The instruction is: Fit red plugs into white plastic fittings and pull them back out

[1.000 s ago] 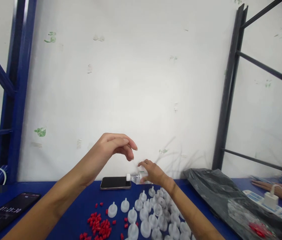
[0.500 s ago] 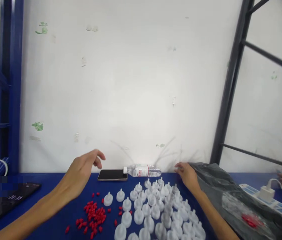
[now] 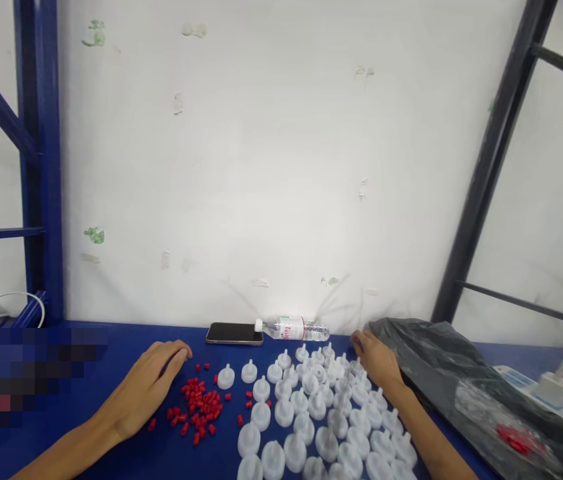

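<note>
My left hand (image 3: 154, 377) rests palm down on the blue table, its fingers loosely bent and apart, holding nothing. Just right of it lies a loose pile of small red caps (image 3: 202, 403). My right hand (image 3: 375, 359) lies at the far side of the table, beside the white pieces, with its fingers lightly bent and nothing seen in them. Between my arms spreads a large group of white round plastic pieces (image 3: 284, 413), each with a narrow spout. Most stand spout up, and a few single red caps lie among the nearest ones.
A phone (image 3: 234, 333) and a lying water bottle (image 3: 291, 328) sit by the wall. A black plastic bag (image 3: 426, 367) with a clear bag of red pieces (image 3: 518, 439) lies right. Beyond are a power strip (image 3: 514, 379), a charger (image 3: 554, 388) and part of another person's hand.
My left hand has come down onto the table, left of the red caps. My right hand has stayed near the same spot, its fingers lower. The camera view has shifted slightly.
</note>
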`<state>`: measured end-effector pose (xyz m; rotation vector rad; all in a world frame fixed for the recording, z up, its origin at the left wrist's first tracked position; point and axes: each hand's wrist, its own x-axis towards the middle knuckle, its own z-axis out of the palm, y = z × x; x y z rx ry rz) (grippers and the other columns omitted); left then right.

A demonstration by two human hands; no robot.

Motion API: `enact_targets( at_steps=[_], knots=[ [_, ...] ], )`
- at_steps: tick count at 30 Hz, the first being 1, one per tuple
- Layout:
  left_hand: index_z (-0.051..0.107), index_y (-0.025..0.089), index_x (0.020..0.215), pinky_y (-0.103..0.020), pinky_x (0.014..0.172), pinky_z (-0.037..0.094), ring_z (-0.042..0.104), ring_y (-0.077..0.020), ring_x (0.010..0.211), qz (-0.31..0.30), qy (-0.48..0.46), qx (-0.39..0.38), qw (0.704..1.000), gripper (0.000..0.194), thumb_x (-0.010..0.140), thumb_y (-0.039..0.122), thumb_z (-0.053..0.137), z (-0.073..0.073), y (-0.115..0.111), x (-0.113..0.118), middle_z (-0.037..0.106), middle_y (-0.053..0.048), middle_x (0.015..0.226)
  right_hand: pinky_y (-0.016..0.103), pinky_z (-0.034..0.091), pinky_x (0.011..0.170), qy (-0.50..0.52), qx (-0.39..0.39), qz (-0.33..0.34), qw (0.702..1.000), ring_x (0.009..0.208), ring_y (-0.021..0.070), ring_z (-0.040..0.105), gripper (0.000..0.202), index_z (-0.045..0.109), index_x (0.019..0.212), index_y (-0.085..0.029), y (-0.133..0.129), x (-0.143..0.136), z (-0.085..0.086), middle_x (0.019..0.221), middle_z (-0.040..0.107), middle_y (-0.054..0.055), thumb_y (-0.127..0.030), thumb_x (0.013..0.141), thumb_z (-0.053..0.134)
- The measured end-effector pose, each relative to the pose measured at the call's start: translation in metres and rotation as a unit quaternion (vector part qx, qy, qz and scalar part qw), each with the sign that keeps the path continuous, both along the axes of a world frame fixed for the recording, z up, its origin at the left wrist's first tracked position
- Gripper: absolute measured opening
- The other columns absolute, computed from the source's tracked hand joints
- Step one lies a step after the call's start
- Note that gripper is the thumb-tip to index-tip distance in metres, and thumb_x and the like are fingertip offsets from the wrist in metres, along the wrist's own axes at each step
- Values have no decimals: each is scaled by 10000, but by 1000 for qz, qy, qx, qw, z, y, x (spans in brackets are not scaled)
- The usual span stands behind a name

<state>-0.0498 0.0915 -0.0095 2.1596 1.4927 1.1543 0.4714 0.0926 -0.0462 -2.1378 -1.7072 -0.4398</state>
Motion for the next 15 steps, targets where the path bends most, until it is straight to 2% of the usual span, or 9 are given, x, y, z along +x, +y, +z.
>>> enact_targets(
  at_steps=[4, 7, 10, 15],
  knots=[
    [841, 497, 1078, -570, 1229, 486, 708, -393, 1287, -14, -23, -8, 1000, 379, 1001, 606, 486, -13, -3, 6, 857, 92, 1167, 307, 455, 732, -5, 1, 3, 1000, 999, 237, 755, 293, 738, 1133, -237, -2, -2, 1, 1131, 792, 97, -147, 1063, 468],
    [854, 489, 1155, -569, 1297, 432, 654, -394, 1427, -16, -20, -18, 999, 429, 1011, 625, 473, -23, 0, 5, 842, 87, 1307, 305, 466, 767, -4, 1, 9, 1000, 1024, 237, 749, 304, 744, 1116, -246, -3, -3, 3, 1107, 797, 93, -127, 1035, 477],
    [833, 473, 1260, -591, 1355, 346, 520, -374, 1576, -8, 2, -11, 1000, 464, 1017, 636, 473, -31, 4, 2, 777, 84, 1453, 301, 479, 795, -1, -3, 15, 1000, 1038, 233, 749, 302, 749, 1103, -247, -3, -4, 3, 1103, 795, 90, -119, 1025, 486],
    [789, 423, 1382, -618, 1370, 295, 425, -370, 1634, -3, 34, -8, 999, 549, 1028, 650, 438, -41, 7, 3, 716, 20, 1540, 296, 483, 790, 1, -8, 16, 1000, 1049, 231, 746, 297, 756, 1087, -242, -1, -4, 2, 1120, 792, 88, -122, 1029, 491]
  ],
)
